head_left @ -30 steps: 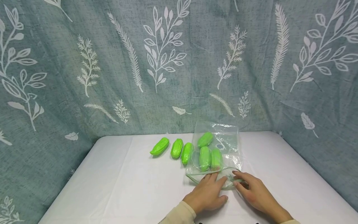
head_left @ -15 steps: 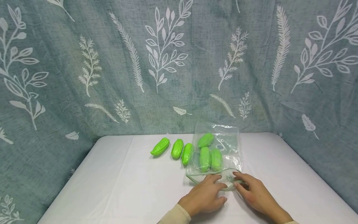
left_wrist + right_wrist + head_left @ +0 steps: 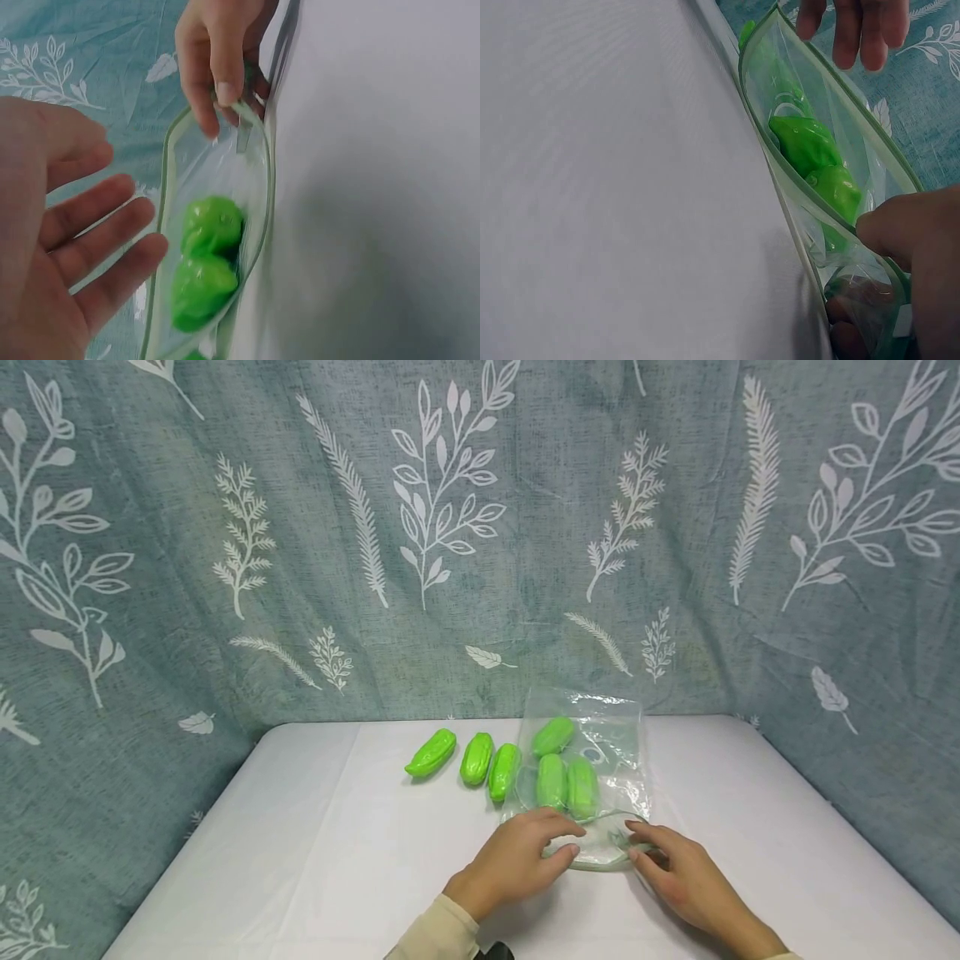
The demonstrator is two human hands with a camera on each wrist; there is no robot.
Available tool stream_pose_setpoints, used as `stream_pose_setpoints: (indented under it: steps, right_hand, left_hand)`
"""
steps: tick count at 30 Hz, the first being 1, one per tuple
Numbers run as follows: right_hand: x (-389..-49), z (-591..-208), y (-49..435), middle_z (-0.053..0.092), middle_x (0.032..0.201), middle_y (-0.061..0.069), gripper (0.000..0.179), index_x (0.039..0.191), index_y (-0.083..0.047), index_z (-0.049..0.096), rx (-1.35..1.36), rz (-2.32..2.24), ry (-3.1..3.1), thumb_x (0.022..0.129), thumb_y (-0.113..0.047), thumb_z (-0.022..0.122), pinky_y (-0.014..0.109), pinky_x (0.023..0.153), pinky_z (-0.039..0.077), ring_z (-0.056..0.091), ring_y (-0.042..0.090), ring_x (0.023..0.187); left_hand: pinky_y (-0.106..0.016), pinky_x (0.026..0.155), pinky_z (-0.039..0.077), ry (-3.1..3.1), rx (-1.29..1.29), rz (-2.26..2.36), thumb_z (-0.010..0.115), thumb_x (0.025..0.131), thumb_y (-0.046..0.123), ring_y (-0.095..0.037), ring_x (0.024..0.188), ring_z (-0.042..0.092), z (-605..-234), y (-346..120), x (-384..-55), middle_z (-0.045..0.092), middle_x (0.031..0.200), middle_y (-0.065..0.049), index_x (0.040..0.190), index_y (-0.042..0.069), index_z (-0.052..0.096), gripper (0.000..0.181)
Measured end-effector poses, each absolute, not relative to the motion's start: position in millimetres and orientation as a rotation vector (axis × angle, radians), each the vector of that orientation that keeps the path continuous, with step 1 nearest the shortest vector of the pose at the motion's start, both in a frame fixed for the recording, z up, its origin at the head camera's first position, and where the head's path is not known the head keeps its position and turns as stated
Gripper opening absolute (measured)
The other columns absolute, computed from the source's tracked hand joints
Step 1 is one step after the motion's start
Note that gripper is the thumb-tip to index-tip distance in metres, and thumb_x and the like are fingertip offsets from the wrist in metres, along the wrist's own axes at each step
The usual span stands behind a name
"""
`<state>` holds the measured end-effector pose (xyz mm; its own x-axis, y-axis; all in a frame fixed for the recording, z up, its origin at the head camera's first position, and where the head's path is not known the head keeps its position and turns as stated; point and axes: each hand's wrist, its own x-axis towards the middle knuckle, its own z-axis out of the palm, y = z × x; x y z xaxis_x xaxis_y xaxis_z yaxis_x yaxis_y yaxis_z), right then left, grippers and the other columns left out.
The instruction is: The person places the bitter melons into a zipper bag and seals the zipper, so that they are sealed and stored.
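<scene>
Three loose green vegetables [image 3: 477,758] lie side by side on the white surface [image 3: 360,852] in the head view, the rightmost just beside a clear plastic bag [image 3: 617,752] with three bagged vegetables [image 3: 552,777] in it. The bag lies with its mouth toward the person. At the mouth's right end the right hand [image 3: 686,872] pinches the rim; near its left end the left hand [image 3: 517,852] is loosely spread, thumb apart from the bent fingers, and holds nothing.

In the left wrist view, the left hand's relaxed fingers are beside the green rim [image 3: 271,202]; whether they touch it cannot be told. Two vegetables show inside the gaping mouth.

In the right wrist view, the right thumb lies over the rim, with fingers visible through the plastic below. Left fingertips hang near the mouth's far side.
</scene>
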<state>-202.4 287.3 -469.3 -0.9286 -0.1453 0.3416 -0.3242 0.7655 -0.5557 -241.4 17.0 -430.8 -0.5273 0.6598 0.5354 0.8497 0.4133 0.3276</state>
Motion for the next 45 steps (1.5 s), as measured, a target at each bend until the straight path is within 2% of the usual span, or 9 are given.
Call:
stream_pose_setpoints:
  steps: [7, 14, 20, 27, 34, 45]
  right_hand:
    - [-202, -470, 287, 0.069, 0.117, -0.002, 0.041, 0.134, -0.010, 0.063, 0.386, 0.887, -2.669, 0.099, -0.030, 0.064, 0.048, 0.091, 0.053, 0.068, 0.022, 0.105]
    - [-201, -467, 291, 0.069, 0.118, -0.002, 0.042, 0.135, -0.010, 0.062, 0.363, 0.863, -2.681, 0.099, -0.031, 0.064, 0.049, 0.091, 0.053, 0.069, 0.021, 0.104]
    - [-202, -467, 292, 0.069, 0.117, -0.003, 0.042, 0.135, -0.009, 0.062, 0.383, 0.886, -2.675, 0.099, -0.030, 0.065, 0.046, 0.090, 0.053, 0.068, 0.017, 0.101]
    - [-202, -467, 291, 0.070, 0.116, -0.003, 0.041, 0.135, -0.009, 0.063, 0.390, 0.878, -2.665, 0.099, -0.028, 0.065, 0.046, 0.090, 0.053, 0.068, 0.017, 0.101]
    - [-202, -469, 291, 0.070, 0.116, -0.002, 0.041, 0.135, -0.008, 0.062, 0.383, 0.897, -2.667, 0.099, -0.028, 0.065, 0.046, 0.091, 0.053, 0.069, 0.019, 0.102]
    - [-201, -467, 288, 0.070, 0.116, -0.003, 0.040, 0.134, -0.009, 0.063, 0.395, 0.895, -2.659, 0.099, -0.028, 0.065, 0.046, 0.090, 0.053, 0.068, 0.018, 0.102]
  left_hand:
    - [-0.020, 0.081, 0.053, -2.370, -1.136, -1.052, 0.064, 0.097, 0.017, -0.008, 0.106, 0.062, -425, -10, -257, 0.066, 0.119, 0.002, 0.116, 0.011, 0.073, 0.021]
    - [-0.030, 0.088, 0.053, -2.402, -1.034, -1.090, 0.064, 0.098, 0.018, -0.013, 0.112, 0.061, -418, -28, -267, 0.064, 0.126, 0.001, 0.119, 0.013, 0.072, 0.023]
    - [-0.037, 0.097, 0.050, -2.414, -0.903, -1.085, 0.065, 0.096, 0.015, -0.015, 0.117, 0.059, -418, -41, -276, 0.066, 0.121, 0.001, 0.115, 0.013, 0.073, 0.021]
    - [-0.040, 0.091, 0.052, -2.424, -0.719, -1.076, 0.065, 0.094, 0.014, -0.018, 0.112, 0.062, -418, -55, -289, 0.068, 0.113, -0.001, 0.111, 0.011, 0.075, 0.020]
    - [-0.045, 0.093, 0.052, -2.499, -0.568, -1.057, 0.063, 0.093, 0.015, -0.024, 0.118, 0.062, -423, -63, -299, 0.068, 0.119, -0.004, 0.111, 0.013, 0.076, 0.022]
    - [-0.046, 0.082, 0.054, -2.486, -0.362, -0.983, 0.063, 0.092, 0.014, -0.021, 0.103, 0.066, -429, -81, -309, 0.071, 0.109, -0.002, 0.107, 0.015, 0.077, 0.021]
